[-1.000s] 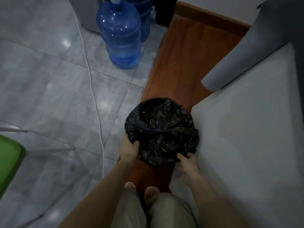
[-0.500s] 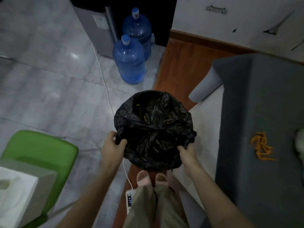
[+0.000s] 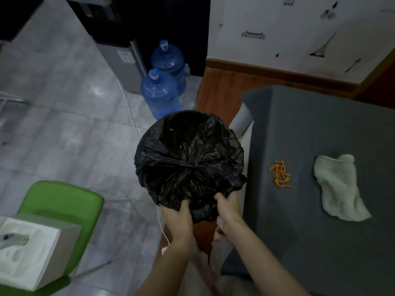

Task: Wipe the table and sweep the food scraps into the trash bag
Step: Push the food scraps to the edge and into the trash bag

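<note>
- A person's left hand (image 3: 178, 216) and right hand (image 3: 228, 207) both grip the near rim of a black trash bag (image 3: 189, 161), fingers curled into the crumpled plastic, the bag's mouth gaping upward just left of the grey bench (image 3: 320, 242).
- Orange food scraps (image 3: 281, 174) lie in a small heap on the bench, with a pale cloth (image 3: 339, 186) near them on the right.
- Two blue water jugs (image 3: 160, 92) stand on the tiled floor beyond the bag.
- A tissue box (image 3: 34, 251) rests on a green chair (image 3: 62, 201) at lower left.

bare forearms (image 3: 252, 251), beige trousers (image 3: 215, 272), no sleeves visible.
</note>
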Available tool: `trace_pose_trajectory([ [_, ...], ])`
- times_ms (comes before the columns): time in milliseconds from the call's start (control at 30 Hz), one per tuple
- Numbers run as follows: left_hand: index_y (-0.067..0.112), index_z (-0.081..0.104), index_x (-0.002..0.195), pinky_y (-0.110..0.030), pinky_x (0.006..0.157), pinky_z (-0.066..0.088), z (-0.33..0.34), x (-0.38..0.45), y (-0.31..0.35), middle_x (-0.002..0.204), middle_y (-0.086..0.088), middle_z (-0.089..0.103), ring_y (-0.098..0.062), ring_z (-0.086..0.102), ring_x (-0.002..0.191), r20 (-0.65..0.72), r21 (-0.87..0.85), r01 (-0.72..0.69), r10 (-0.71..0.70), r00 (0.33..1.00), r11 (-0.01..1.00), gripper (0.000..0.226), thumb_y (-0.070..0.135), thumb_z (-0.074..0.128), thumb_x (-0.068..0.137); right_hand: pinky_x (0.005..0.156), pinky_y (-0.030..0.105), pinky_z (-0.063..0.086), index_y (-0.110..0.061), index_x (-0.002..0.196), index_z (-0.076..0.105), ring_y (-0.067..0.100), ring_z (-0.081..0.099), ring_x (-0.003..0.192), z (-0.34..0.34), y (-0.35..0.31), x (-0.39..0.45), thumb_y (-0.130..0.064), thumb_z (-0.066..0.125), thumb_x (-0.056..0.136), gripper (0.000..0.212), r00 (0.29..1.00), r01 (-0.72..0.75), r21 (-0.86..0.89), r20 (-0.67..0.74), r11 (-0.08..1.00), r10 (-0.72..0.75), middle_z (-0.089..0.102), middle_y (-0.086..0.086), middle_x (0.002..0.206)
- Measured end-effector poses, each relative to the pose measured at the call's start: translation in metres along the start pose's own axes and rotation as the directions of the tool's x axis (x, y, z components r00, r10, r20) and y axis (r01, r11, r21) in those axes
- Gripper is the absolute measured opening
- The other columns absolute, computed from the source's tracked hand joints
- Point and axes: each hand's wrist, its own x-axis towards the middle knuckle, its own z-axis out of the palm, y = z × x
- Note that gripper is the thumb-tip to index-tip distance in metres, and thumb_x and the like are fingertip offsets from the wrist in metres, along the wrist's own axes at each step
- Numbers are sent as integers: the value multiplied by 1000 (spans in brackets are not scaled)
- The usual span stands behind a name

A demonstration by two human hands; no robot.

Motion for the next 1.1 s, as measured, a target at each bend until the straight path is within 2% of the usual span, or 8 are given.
trace_pose_trajectory([
  [200, 9, 42, 139, -50, 109, 39, -1, 33, 3, 137, -18, 52, -35, 49, 125, -229, -107, -1, -23, 973, 994, 57, -3, 40, 84, 112, 42, 37, -11, 146, 31, 24, 45, 131, -18, -12, -9, -29, 56, 96, 58, 937, -101, -43, 331, 994, 109, 45, 8, 144],
  [267, 6, 43, 138, -50, 109, 38, -14, 44, 6, 137, -19, 52, -36, 49, 126, -261, 19, -20, 25, 965, 1000, 55, -3, 40, 84, 112, 40, 36, -9, 143, 31, 24, 44, 132, -29, -24, -14, -33, 59, 94, 61, 942, 72, -186, 336, 980, -5, 45, 8, 144],
  [367, 7, 46, 136, -50, 105, 41, -35, 50, 14, 133, -20, 55, -39, 51, 122, -218, 238, -86, 139, 966, 967, 50, 0, 42, 86, 108, 42, 38, -7, 142, 34, 28, 47, 128, -56, -41, -21, -33, 62, 91, 63, 910, 409, -496, 288, 766, -299, 45, 11, 140],
  [500, -1, 52, 128, -49, 98, 42, -53, 60, 44, 126, -28, 58, -43, 53, 117, -95, 494, -267, 357, 929, 827, 38, 5, 49, 91, 97, 41, 47, -14, 130, 50, 15, 60, 101, -120, -54, -24, -27, 60, 94, 40, 693, 673, -549, 237, 495, -680, 45, 1, 132],
  [633, -2, 59, 115, -46, 84, 44, -44, 66, 82, 114, -30, 64, -46, 58, 105, 81, 687, -404, 489, 868, 604, 29, 14, 51, 93, 107, 35, 35, -10, 120, 56, 25, 47, 124, -206, -54, -1, -24, 65, 89, 35, 488, 649, -719, 140, 251, -861, 48, 11, 134],
  [767, 4, 61, 115, -46, 83, 45, -18, 64, 112, 112, -26, 65, -44, 59, 104, 233, 748, -493, 520, 822, 445, 28, 19, 52, 93, 110, 51, 32, -11, 135, 46, 41, 33, 134, -280, -45, 25, -46, 68, 80, 69, 547, 430, -884, 95, 183, -832, 29, 24, 149],
  [867, 5, 62, 116, -45, 81, 45, 5, 56, 126, 111, -26, 66, -45, 60, 103, 309, 749, -551, 543, 781, 367, 28, 17, 53, 92, 108, 54, 36, -27, 146, 35, 43, 32, 134, -306, -34, 35, -50, 75, 75, 85, 662, 448, -871, 172, 201, -730, 21, 23, 153],
  [1100, 7, 62, 114, -44, 79, 45, 25, 55, 152, 107, -25, 67, -45, 60, 99, 384, 785, -582, 571, 725, 212, 27, 20, 51, 93, 89, 52, 46, -26, 137, 47, 40, 46, 104, -290, -20, 49, -25, 72, 79, 63, 585, 450, -857, 71, 251, -808, 44, 23, 123],
])
